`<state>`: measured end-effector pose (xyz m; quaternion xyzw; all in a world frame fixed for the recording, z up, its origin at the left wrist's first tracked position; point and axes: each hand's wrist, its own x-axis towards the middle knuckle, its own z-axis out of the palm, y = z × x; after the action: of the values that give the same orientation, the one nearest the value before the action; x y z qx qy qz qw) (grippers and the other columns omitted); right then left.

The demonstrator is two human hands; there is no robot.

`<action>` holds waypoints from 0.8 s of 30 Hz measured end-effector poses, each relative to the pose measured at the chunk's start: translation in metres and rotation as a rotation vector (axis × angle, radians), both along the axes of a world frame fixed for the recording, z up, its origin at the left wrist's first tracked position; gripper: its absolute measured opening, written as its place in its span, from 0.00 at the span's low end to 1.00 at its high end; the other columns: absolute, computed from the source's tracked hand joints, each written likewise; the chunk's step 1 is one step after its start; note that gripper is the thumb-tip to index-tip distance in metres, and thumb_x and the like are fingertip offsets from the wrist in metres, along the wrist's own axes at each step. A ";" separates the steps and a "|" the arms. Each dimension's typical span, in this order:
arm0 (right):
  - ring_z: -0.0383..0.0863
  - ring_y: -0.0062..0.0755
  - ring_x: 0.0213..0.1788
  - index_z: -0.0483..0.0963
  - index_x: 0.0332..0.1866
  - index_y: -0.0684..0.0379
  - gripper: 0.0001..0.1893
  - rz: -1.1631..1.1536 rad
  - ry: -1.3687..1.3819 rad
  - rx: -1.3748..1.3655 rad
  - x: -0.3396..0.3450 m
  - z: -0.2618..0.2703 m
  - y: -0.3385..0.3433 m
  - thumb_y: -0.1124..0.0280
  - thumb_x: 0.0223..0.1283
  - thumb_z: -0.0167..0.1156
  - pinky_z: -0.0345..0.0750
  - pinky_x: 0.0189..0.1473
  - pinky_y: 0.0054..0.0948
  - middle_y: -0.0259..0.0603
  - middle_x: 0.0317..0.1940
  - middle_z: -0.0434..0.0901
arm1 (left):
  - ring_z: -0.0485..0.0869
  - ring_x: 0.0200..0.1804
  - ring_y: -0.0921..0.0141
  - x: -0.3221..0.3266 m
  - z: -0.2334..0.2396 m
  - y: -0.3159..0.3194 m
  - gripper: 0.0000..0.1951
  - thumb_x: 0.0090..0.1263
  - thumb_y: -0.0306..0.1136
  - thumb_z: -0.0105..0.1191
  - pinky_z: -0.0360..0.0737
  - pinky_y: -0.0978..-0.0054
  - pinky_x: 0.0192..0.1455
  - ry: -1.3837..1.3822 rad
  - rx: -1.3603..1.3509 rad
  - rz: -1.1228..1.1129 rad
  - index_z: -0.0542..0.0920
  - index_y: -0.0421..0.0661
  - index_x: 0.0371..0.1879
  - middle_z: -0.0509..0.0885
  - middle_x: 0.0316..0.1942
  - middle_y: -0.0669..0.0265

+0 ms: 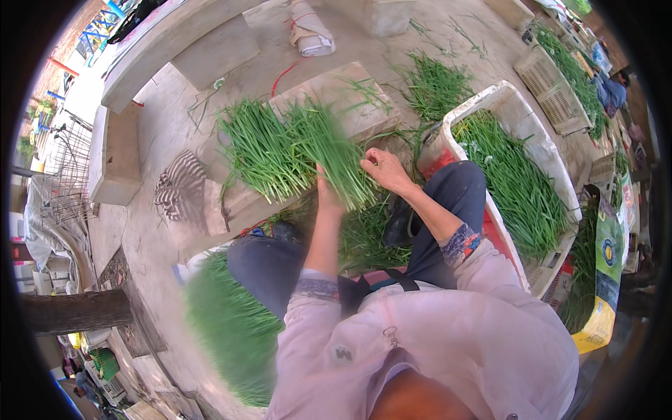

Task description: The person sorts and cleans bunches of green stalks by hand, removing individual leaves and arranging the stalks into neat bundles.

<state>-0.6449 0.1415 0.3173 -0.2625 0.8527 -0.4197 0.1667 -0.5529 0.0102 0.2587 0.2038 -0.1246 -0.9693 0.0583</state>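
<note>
My left hand is shut around the lower stems of a bunch of long green leafy stalks, like garlic chives. Just right of that bunch is my right hand, its fingers curled near the stalks; whether it pinches a stalk I cannot tell. Another pile of the same stalks lies to the left, on a low stone slab. Loose greens cover the ground between my legs.
A white bin full of stalks stands at my right. A large green heap lies at my left. Ahead are a rolled sack, a stone bench and loose greens. A striped cloth lies left. A person is far right.
</note>
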 end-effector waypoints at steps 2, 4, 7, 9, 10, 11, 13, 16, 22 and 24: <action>0.78 0.53 0.36 0.72 0.35 0.68 0.14 0.094 0.058 0.014 0.004 0.004 -0.004 0.65 0.52 0.55 0.73 0.42 0.39 0.56 0.31 0.78 | 0.81 0.44 0.65 0.003 -0.011 -0.005 0.20 0.65 0.47 0.50 0.80 0.62 0.47 -0.074 -0.059 -0.109 0.76 0.46 0.49 0.82 0.43 0.63; 0.77 0.55 0.35 0.72 0.32 0.67 0.12 0.148 0.058 0.080 -0.004 0.012 -0.004 0.66 0.50 0.55 0.73 0.40 0.40 0.57 0.29 0.77 | 0.81 0.42 0.65 0.000 -0.021 -0.003 0.19 0.64 0.46 0.52 0.80 0.63 0.45 -0.108 -0.124 -0.085 0.76 0.46 0.48 0.82 0.41 0.63; 0.75 0.52 0.30 0.71 0.28 0.64 0.12 0.170 0.203 0.104 -0.060 0.023 0.016 0.64 0.52 0.54 0.72 0.36 0.40 0.55 0.25 0.75 | 0.82 0.38 0.63 0.007 -0.026 -0.010 0.17 0.61 0.43 0.55 0.82 0.62 0.40 -0.134 -0.129 -0.088 0.77 0.46 0.44 0.83 0.38 0.62; 0.77 0.45 0.29 0.71 0.27 0.64 0.13 0.052 0.159 0.109 -0.119 0.044 0.035 0.63 0.53 0.55 0.73 0.36 0.37 0.52 0.24 0.75 | 0.82 0.38 0.62 0.013 -0.024 -0.015 0.16 0.60 0.42 0.56 0.82 0.62 0.39 -0.069 -0.058 -0.088 0.77 0.46 0.43 0.83 0.37 0.61; 0.78 0.44 0.30 0.73 0.26 0.64 0.13 -0.093 -0.030 0.033 -0.145 0.062 0.046 0.63 0.54 0.56 0.74 0.37 0.36 0.49 0.22 0.76 | 0.82 0.38 0.60 0.013 -0.025 -0.016 0.16 0.60 0.43 0.54 0.82 0.60 0.40 -0.084 -0.047 -0.084 0.77 0.46 0.42 0.83 0.37 0.60; 0.80 0.46 0.37 0.75 0.33 0.65 0.14 -0.215 0.180 0.164 -0.175 0.075 0.061 0.62 0.53 0.59 0.75 0.40 0.36 0.50 0.28 0.79 | 0.82 0.38 0.60 0.013 -0.015 -0.012 0.17 0.60 0.44 0.53 0.81 0.59 0.40 -0.025 0.001 -0.080 0.77 0.46 0.41 0.83 0.37 0.60; 0.76 0.54 0.48 0.71 0.49 0.69 0.26 -0.368 0.836 0.556 -0.192 0.091 0.080 0.58 0.52 0.62 0.74 0.48 0.40 0.59 0.41 0.77 | 0.82 0.38 0.59 0.013 0.023 -0.004 0.17 0.60 0.44 0.51 0.81 0.57 0.41 0.092 0.096 -0.064 0.78 0.46 0.41 0.83 0.38 0.59; 0.79 0.50 0.42 0.75 0.45 0.64 0.17 -0.063 0.636 0.200 -0.152 0.107 0.058 0.63 0.55 0.60 0.75 0.45 0.38 0.54 0.37 0.79 | 0.81 0.41 0.58 0.012 0.034 0.000 0.19 0.59 0.45 0.49 0.80 0.57 0.45 0.107 0.080 -0.039 0.78 0.45 0.44 0.82 0.41 0.58; 0.78 0.50 0.38 0.75 0.34 0.64 0.09 0.386 0.360 0.201 0.006 0.049 -0.016 0.70 0.51 0.57 0.74 0.41 0.43 0.51 0.30 0.78 | 0.81 0.44 0.62 0.003 -0.010 -0.007 0.22 0.62 0.47 0.44 0.78 0.62 0.49 0.016 0.043 -0.006 0.78 0.45 0.46 0.82 0.42 0.61; 0.78 0.53 0.36 0.74 0.33 0.64 0.09 0.315 0.417 0.342 0.012 0.019 -0.017 0.69 0.49 0.57 0.74 0.40 0.44 0.51 0.28 0.78 | 0.81 0.44 0.62 0.002 -0.015 -0.005 0.22 0.63 0.47 0.43 0.78 0.63 0.49 0.021 0.024 -0.001 0.78 0.44 0.46 0.82 0.42 0.62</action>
<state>-0.6328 0.1242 0.3366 -0.4400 0.8756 -0.1762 0.0932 -0.5512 0.0049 0.2438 0.1944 -0.1123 -0.9728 0.0568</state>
